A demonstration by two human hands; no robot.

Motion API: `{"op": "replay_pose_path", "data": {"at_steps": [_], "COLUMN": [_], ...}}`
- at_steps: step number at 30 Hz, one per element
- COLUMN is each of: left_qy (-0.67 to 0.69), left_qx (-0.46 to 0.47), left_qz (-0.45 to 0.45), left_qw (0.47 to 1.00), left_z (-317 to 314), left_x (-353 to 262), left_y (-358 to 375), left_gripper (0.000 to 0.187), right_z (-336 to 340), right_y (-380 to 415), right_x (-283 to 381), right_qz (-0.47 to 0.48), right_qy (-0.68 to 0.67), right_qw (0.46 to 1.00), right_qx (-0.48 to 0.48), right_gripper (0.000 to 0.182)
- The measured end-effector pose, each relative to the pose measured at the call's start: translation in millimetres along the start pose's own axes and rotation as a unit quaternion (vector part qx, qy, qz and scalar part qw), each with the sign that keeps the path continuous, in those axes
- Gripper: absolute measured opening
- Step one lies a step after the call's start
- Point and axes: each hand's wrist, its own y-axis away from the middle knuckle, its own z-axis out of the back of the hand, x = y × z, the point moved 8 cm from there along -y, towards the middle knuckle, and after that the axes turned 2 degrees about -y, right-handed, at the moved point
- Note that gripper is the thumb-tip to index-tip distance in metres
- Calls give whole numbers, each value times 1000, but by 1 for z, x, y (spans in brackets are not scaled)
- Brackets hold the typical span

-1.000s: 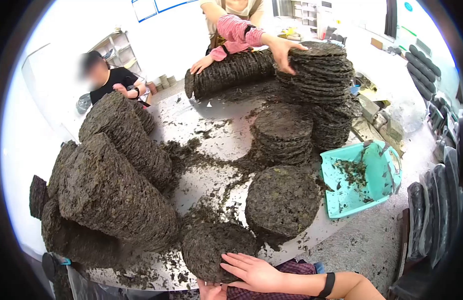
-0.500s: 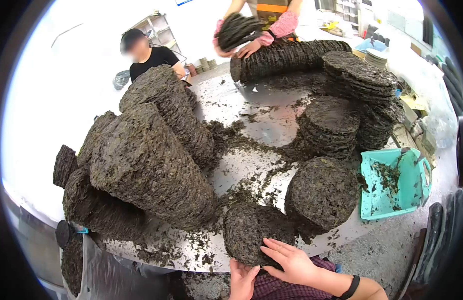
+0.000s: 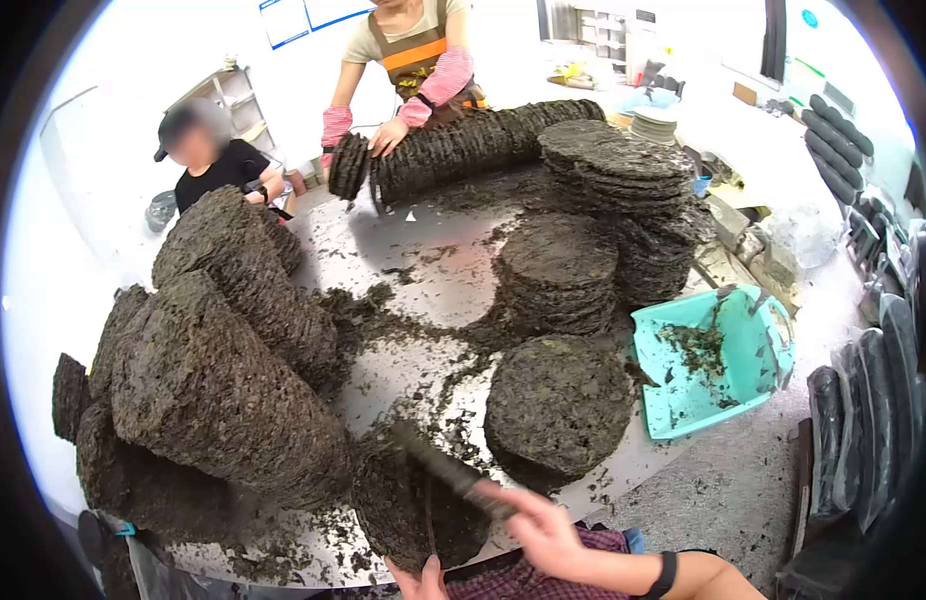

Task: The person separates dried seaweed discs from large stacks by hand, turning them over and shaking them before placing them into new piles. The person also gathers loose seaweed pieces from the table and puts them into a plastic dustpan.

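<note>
My right hand (image 3: 548, 535) grips a round dried-seaweed sheet (image 3: 448, 472), seen nearly edge-on and blurred by motion. Below it, at the table's near edge, lies a small stack of round dark seaweed sheets (image 3: 393, 515). My left hand (image 3: 420, 580) pinches that stack's lower edge, thumb uppermost; its other fingers are mostly out of sight. A taller round seaweed stack (image 3: 558, 405) stands just right of my right hand. On the left, a big toppled seaweed roll (image 3: 218, 385) leans toward my hands.
A turquoise scoop-shaped bin (image 3: 673, 415) with seaweed crumbs sits at the table's right. More seaweed stacks (image 3: 558, 265) rise behind. Across the metal table (image 3: 408, 380), a co-worker in pink sleeves (image 3: 448, 75) handles a long seaweed row (image 3: 463, 150). Another person in black (image 3: 218, 175) is at left.
My right hand has gone from resting on the stack to raising a sheet above it. My view has swung right. The co-worker's carried bundle now rests at the row's left end.
</note>
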Motion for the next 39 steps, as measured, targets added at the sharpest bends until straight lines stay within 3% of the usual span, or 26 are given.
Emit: {"op": "replay_pose_path", "data": {"at_steps": [1, 3, 5, 6, 8, 10, 11, 13, 15, 16, 17, 18, 19, 22, 24, 32, 36, 38, 39], "left_qy": [-2, 43, 74, 75, 79, 76, 75, 69, 46, 27, 48, 50, 61, 64, 141, 137, 127, 135, 157], "left_qx": [-10, -28, -34, -31, -32, -17, -16, -22, -25, -25, -8, -6, 13, 44, 119, 79, 53, 9, -9], "left_qz": [-3, 74, 120, 120, 123, 119, 124, 135, 132, 126, 100, 94, 88, 75, 103, 96, 100, 114, 117], "left_qw": [1000, 996, 990, 989, 989, 990, 989, 988, 990, 991, 994, 994, 994, 994, 977, 983, 985, 984, 981], "left_z": [1, -2, -1, -2, -4, -4, -6, -8, -13, -16, -15, -19, -25, -24, -29, -29, -28, -26, -28], "left_x": [-8, -17, -12, -13, -15, -14, -17, -21, -26, -28, -15, -14, -14, -11, -15, -10, -9, -15, -22], "left_y": [1, 10, 14, 14, 15, 11, 12, 15, 19, 20, 18, 18, 19, 19, 25, 23, 21, 21, 21], "left_gripper": [69, 70, 71, 71, 72, 73, 73, 72, 70, 69, 67, 67, 67, 67, 66, 50, 52, 54, 56], "right_z": [22, 69, 106, 125, 158, 163, 159, 130, 61, 25, -10, -37, -48, -60, -59, -54, -52, -28, -16], "right_y": [1, 9, 5, -3, -13, -15, -12, 6, 10, 12, 9, 14, 22, 8, 9, 7, 6, 0, -1], "right_x": [12, 31, 35, 31, 15, 35, 38, 70, 79, 72, 45, 38, 17, -18, -17, -11, 1, 5, 18], "right_qz": [83, 136, 132, 119, 72, 120, 122, 282, 325, 305, 240, 287, 290, 253, 246, 212, 215, 184, 221], "right_qy": [-19, 37, -187, -201, -193, -93, -93, 190, 252, 239, 317, 383, 363, 355, 348, 288, 292, 209, 185], "right_qw": [990, 969, 919, 927, 918, 921, 921, 885, 908, 922, 905, 858, 861, 879, 880, 905, 916, 959, 957], "right_qx": [-112, -205, -322, -294, -340, -360, -359, -318, -83, 24, 152, 187, 209, 194, 209, 231, 172, 53, 1], "right_gripper": [25, 21, 33, 40, 48, 52, 52, 56, 48, 43, 52, 56, 74, 56, 55, 45, 36, 37, 41]}}
